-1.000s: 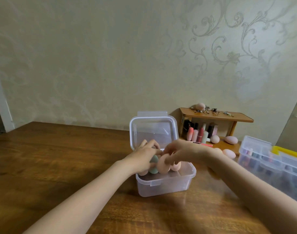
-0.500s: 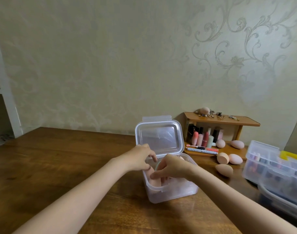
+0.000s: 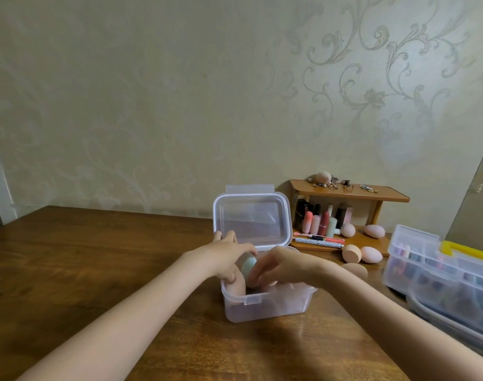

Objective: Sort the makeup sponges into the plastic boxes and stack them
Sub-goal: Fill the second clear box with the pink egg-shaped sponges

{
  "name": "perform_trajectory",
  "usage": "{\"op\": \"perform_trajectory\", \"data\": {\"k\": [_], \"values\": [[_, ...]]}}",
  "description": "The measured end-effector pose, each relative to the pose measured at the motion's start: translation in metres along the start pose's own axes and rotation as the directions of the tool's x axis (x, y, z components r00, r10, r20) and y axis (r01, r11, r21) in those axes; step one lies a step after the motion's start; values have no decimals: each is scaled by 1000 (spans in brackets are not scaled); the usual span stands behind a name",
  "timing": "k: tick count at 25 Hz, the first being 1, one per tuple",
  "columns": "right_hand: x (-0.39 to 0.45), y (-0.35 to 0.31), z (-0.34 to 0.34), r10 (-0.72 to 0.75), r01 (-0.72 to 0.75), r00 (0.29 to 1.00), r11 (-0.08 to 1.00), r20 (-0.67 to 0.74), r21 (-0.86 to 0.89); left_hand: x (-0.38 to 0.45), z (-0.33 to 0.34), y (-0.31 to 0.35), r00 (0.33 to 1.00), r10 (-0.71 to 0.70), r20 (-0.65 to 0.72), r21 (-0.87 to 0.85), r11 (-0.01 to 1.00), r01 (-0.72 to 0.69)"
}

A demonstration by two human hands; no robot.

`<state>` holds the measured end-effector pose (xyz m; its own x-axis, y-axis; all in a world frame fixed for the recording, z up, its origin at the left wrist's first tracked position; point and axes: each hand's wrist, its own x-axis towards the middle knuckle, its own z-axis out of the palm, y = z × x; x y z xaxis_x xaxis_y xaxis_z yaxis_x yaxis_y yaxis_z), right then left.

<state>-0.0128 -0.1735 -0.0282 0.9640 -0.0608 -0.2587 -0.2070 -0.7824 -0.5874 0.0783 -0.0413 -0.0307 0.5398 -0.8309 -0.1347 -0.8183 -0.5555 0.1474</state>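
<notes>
Both my hands sit in the clear box (image 3: 265, 303), left hand (image 3: 229, 255) and right hand (image 3: 283, 264) pinching the mint sponge (image 3: 248, 266) between them (tilted); loose sponges (image 3: 371, 254) lie nearer my right.

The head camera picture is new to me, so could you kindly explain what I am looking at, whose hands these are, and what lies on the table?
There is no machine here. A person wears one wide-angle camera on the head, looking forward and down, so the two bare arms entering from below are the wearer's own.

Both hands reach into a clear plastic box on the wooden table; its hinged lid stands open behind them. The left hand and right hand meet around a green sponge, with a pink sponge in the box beside it. Exactly which fingers grip is hard to tell.

To the right stands a small wooden shelf with lipsticks and more sponges; a few loose pink sponges lie in front. At the far right are larger clear organiser boxes.
</notes>
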Motion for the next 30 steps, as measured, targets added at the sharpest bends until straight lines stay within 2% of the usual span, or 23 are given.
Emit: {"op": "perform_trajectory", "data": {"k": [2, 4, 6, 7, 8, 9, 10, 12, 14, 17, 19, 20, 21, 22, 23, 24, 25, 26, 27, 28, 29, 30], "values": [[-3, -2, -18, 16, -14, 998, 999, 57, -33, 4, 0, -4, 1000, -16, -24, -22, 1000, 15], [-5, -8, -47, 34, -34, 999, 999, 24, 18, 9, 0, -8, 998, -46, -33, -51, 998, 44], [3, -11, -84, 64, -44, 979, 993, -193, 106, 13, 2, -10, 997, -64, -46, -61, 996, 61], [12, -9, -103, 94, -49, 930, 990, -356, 133, 15, 2, -11, 996, -66, -55, -67, 996, 62], [24, -3, -122, 125, -82, 850, 991, -512, 106, 18, 1, -11, 996, -66, -64, -80, 995, 61], [41, 6, -140, 138, -158, 765, 987, -629, 24, 21, 1, -13, 995, -66, -70, -99, 993, 59], [57, 18, -151, 142, -273, 713, 958, -686, -86, 24, 0, -13, 995, -66, -73, -118, 991, 57], [86, 51, -166, 214, -495, 692, 836, -689, -237, 29, -1, -16, 996, -53, -76, -129, 991, 43], [107, 84, -178, 298, -604, 684, 744, -666, -287, 33, 1, -18, 996, -31, -80, -120, 993, 22], [120, 111, -183, 353, -628, 642, 751, -680, -203, 36, 4, -20, 995, -14, -97, -104, 995, 4], [114, 102, -180, 319, -637, 573, 753, -755, -165, 37, 5, -21, 995, -9, -104, -103, 995, -2], [108, 90, -178, 282, -613, 514, 781, -810, -117, 37, 6, -21, 994, -11, -105, -108, 994, 0], [100, 75, -176, 223, -550, 445, 832, -867, -68, 37, 6, -21, 994, -15, -106, -111, 994, 3], [90, 57, -169, 160, -428, 369, 904, -916, -15, 37, 6, -22, 994, -20, -103, -113, 994, 8], [80, 38, -159, 115, -242, 321, 970, -940, 36, 37, 5, -21, 995, -29, -95, -116, 993, 17], [67, 20, -145, 67, -38, 347, 998, -936, 58, 36, 4, -20, 996, -42, -81, -120, 992, 32], [55, 9, -127, -10, 99, 440, 994, -898, 37, 35, 3, -19, 996, -55, -65, -117, 992, 48], [42, 3, -106, -91, 147, 596, 989, -798, -3, 33, 1, -17, 997, -65, -50, -104, 993, 59], [28, -2, -84, -134, 144, 784, 989, -607, -32, 31, -1, -15, 997, -68, -37, -86, 994, 64], [13, -10, -63, -115, 104, 931, 993, -346, -50, 28, -3, -13, 998, -66, -24, -73, 995, 64], [3, -11, -45, -54, 43, 992, 995, -115, -94, 25, -4, -12, 998, -61, -11, -66, 996, 60], [-3, -11, -29, 21, -16, 999, 985, 29, -172, 22, -5, -11, 998, -56, -1, -60, 997, 56]]}}
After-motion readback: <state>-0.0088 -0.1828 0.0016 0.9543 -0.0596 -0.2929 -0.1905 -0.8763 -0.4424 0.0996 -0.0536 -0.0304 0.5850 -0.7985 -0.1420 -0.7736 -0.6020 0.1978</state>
